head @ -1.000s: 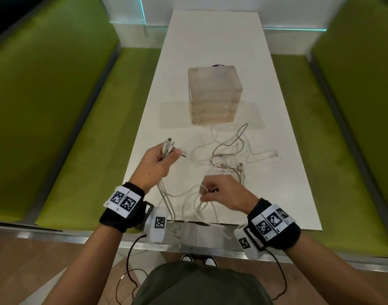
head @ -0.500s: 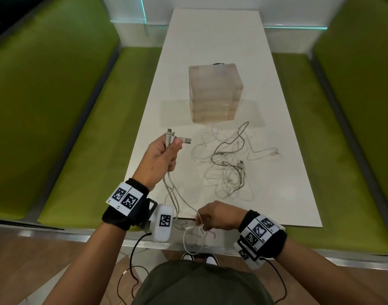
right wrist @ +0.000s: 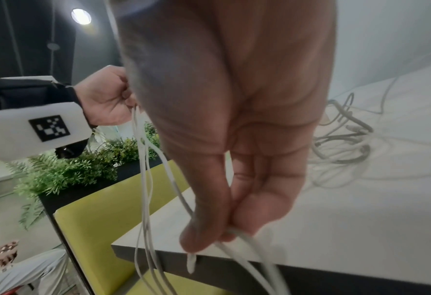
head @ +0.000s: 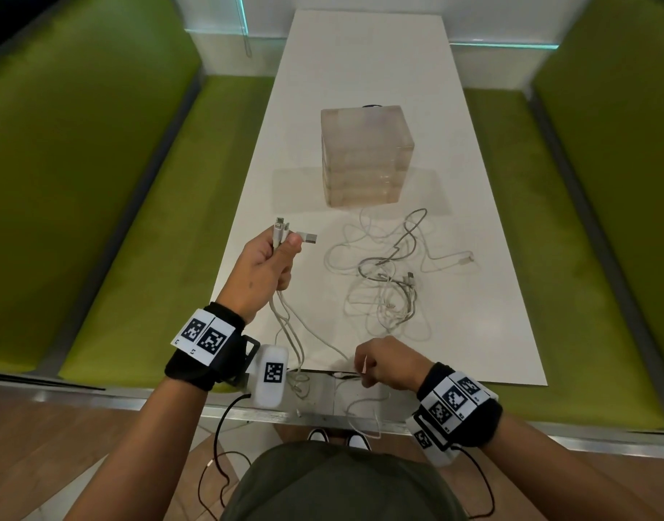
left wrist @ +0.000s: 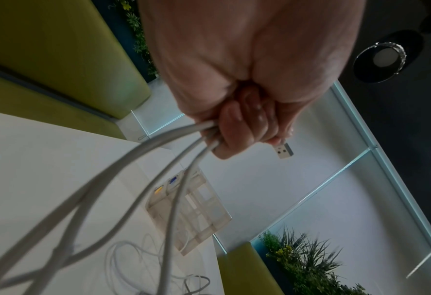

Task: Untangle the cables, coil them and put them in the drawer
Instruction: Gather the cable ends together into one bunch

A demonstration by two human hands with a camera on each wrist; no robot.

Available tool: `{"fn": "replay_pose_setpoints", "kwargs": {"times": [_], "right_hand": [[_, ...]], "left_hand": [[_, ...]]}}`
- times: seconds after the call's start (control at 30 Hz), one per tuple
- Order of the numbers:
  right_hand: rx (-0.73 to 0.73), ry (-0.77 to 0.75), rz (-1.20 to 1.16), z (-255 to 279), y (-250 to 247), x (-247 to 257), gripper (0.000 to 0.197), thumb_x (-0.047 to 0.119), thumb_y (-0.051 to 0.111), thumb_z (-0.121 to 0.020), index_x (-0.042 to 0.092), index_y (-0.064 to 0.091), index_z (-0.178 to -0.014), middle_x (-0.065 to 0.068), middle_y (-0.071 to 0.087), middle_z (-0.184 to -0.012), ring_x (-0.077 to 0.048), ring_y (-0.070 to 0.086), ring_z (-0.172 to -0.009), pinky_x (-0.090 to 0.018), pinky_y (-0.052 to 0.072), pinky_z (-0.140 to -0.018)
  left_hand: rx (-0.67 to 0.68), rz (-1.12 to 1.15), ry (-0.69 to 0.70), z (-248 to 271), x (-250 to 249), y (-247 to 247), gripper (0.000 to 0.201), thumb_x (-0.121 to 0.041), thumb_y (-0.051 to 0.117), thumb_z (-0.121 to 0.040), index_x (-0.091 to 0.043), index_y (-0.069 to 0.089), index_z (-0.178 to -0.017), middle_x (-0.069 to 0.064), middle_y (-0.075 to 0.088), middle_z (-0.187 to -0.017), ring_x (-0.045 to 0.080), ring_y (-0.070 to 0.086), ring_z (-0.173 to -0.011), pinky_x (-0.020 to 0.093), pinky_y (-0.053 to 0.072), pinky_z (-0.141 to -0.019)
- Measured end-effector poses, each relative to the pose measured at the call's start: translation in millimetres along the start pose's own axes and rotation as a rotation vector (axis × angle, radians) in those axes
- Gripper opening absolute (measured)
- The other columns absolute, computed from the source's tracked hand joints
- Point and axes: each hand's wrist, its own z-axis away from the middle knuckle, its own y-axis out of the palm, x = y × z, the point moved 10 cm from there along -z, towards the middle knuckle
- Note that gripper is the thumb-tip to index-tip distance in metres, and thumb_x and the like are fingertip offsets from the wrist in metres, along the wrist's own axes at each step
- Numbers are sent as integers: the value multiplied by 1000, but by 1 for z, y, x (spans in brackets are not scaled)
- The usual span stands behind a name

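Observation:
My left hand (head: 264, 265) is raised over the table's left side and grips a bundle of white cables (head: 285, 325) just below their plugs; a USB plug (head: 308, 238) sticks out to the right, also seen as the USB plug (left wrist: 283, 152). The strands run down to my right hand (head: 383, 361) at the near table edge, which pinches the same white cables (right wrist: 234, 237) between thumb and fingers. A tangled pile of white and grey cables (head: 390, 280) lies on the table between my hands and the translucent drawer box (head: 364, 156).
The white table (head: 364, 62) is long and narrow, with green benches (head: 142, 227) on both sides. Cable ends hang off the near edge (head: 360, 404) over my lap. The drawer box (left wrist: 191, 215) stands mid-table, its drawers closed in the head view.
My right hand pulled back from the pile to the near table edge, drawing the cables toward me. My left hand rose and moved farther away, stretching the strands between both hands.

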Motion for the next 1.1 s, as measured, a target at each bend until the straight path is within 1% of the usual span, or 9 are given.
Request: {"fn": "replay_pose_setpoints", "kwargs": {"times": [0.1,0.27,0.43,0.5,0.57,0.67,0.87,1.03,1.1], "right_hand": [[38,24,10,-1,5,-10,23,-8,58,-80,14,57,-83,-6,65,-82,-14,59,-64,-19,45,-54],[136,3,204,4,16,-13,22,4,72,-77,7,64,-97,-10,65,-105,-16,52,-85,-28,45,-74],[277,-45,250,9,27,-10,25,4,65,-82,12,70,-105,-5,68,-112,-18,61,-101,-30,49,-88],[302,-54,261,11,31,-9,24,6,60,-84,14,71,-103,-3,69,-111,-17,62,-100,-31,50,-90],[280,-61,220,10,29,-8,21,10,59,-85,15,71,-102,-4,71,-105,-16,64,-87,-30,52,-84],[172,-76,86,7,5,-9,12,14,60,-87,12,68,-96,-8,71,-93,-15,61,-68,-29,53,-69],[-326,147,-194,10,-100,-55,9,22,62,-88,14,61,-84,-3,64,-78,-11,56,-57,-17,42,-47],[-694,212,-234,23,-166,-88,31,39,63,-87,11,60,-77,-3,59,-70,-21,55,-69,-28,40,-63],[-614,290,-181,12,-163,-98,33,39,64,-86,9,60,-73,-5,58,-68,-23,54,-71,-29,39,-62]], "left_hand": [[-13,-12,-2,-1,1,-2,19,-33,50,-89,-17,53,-79,-13,30,-47,4,24,-42,16,26,-42],[4,-52,0,-2,-2,2,18,-33,50,-91,-19,54,-80,-14,31,-48,3,25,-43,16,27,-42],[22,-58,8,-3,-6,13,20,-26,48,-96,-19,53,-78,-16,32,-49,4,25,-44,16,27,-43],[30,-46,4,-3,-5,16,20,-25,47,-96,-19,53,-78,-16,32,-49,4,25,-44,16,27,-43],[43,-34,-2,-2,-3,18,19,-29,49,-94,-19,53,-78,-16,32,-49,4,25,-45,16,27,-43],[53,-19,-13,2,1,17,24,-39,50,-87,-16,51,-79,-15,30,-51,5,24,-45,17,26,-44],[43,38,-14,2,5,9,29,-33,41,-97,-14,45,-76,-12,26,-53,8,19,-46,19,23,-43],[40,38,-14,3,5,14,26,-34,43,-94,-14,46,-78,-11,27,-55,8,21,-47,19,24,-45],[44,27,-26,4,6,19,19,-30,46,-95,-15,49,-84,-10,28,-57,8,22,-49,19,24,-46]]}}
